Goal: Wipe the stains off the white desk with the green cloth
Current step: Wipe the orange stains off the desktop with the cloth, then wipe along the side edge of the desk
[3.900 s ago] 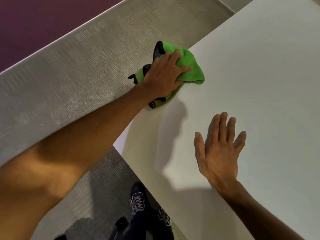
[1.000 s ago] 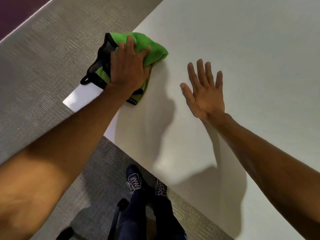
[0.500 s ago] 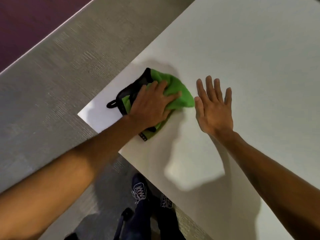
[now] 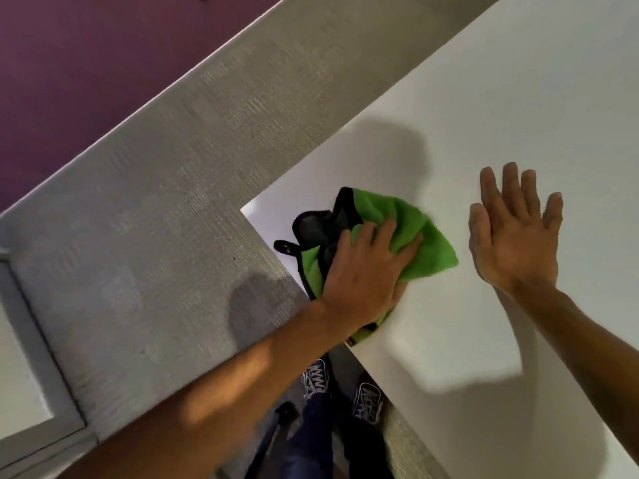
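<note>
The green cloth [image 4: 427,236], edged in black, lies bunched near the left corner of the white desk [image 4: 501,108]. My left hand [image 4: 363,271] presses down on it with fingers curled into the fabric. My right hand [image 4: 515,236] rests flat on the desk just right of the cloth, fingers spread, holding nothing. I cannot make out any stains on the desk surface.
Grey carpet [image 4: 155,219] surrounds the desk, with a purple floor area [image 4: 86,63] at the upper left. The desk's corner [image 4: 245,210] and near edge lie close to the cloth. My shoes [image 4: 345,388] stand below the edge. A pale panel [image 4: 20,385] sits at far left.
My left hand has slid the cloth toward me and closer to the desk's near edge. My right hand stays flat beside it, now a little farther from the cloth.
</note>
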`<move>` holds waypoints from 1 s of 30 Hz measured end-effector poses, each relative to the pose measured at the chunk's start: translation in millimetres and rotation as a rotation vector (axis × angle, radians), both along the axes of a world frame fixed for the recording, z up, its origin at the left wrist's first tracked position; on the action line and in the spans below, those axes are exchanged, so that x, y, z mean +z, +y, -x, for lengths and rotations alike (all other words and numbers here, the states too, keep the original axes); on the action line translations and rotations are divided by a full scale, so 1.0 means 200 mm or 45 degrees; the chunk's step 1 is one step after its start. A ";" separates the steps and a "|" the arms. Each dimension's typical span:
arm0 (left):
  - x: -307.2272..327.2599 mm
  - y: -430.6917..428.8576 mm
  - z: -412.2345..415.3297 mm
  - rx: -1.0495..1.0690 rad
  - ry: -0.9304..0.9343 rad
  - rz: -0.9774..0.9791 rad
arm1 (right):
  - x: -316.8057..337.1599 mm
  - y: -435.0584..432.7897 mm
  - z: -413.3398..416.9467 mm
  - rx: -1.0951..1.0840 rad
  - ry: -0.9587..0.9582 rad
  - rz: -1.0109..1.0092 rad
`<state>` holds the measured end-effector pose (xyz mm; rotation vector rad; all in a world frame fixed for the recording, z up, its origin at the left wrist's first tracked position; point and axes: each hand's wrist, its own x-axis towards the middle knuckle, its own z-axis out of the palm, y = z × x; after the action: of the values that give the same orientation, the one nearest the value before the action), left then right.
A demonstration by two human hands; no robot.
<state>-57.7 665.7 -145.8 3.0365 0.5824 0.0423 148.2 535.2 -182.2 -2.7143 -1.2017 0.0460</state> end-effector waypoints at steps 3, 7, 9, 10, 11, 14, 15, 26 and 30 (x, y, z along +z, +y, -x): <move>-0.02 0.17 0.07 0.014 0.040 -0.047 | -0.01 0.00 0.01 0.008 -0.006 -0.023; -0.01 0.42 0.00 0.347 0.081 -0.039 | -0.01 0.00 0.00 0.028 -0.029 -0.052; 0.00 0.49 -0.02 0.415 0.066 -0.030 | 0.00 0.00 0.01 0.016 -0.032 -0.048; 0.01 0.52 -0.01 0.455 0.052 -0.022 | 0.00 0.01 0.01 0.010 -0.028 -0.045; 0.02 0.56 0.00 0.506 0.036 -0.010 | 0.00 0.01 0.01 0.007 -0.019 -0.041; 0.06 0.65 0.07 0.733 -0.087 0.118 | 0.03 0.00 0.01 0.010 0.016 -0.015; 0.08 0.68 0.10 0.831 -0.183 0.195 | 0.04 0.00 0.02 0.007 0.033 -0.008; -0.05 0.60 0.64 1.597 -1.516 1.076 | 0.20 0.57 0.50 0.539 0.174 -0.063; -0.15 0.49 0.74 1.654 -1.650 1.235 | 0.18 0.85 0.49 0.688 0.042 0.070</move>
<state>-206.5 763.6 -174.9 0.9185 1.4909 1.1417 49.3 706.0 -145.6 -2.3347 -1.9053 0.1930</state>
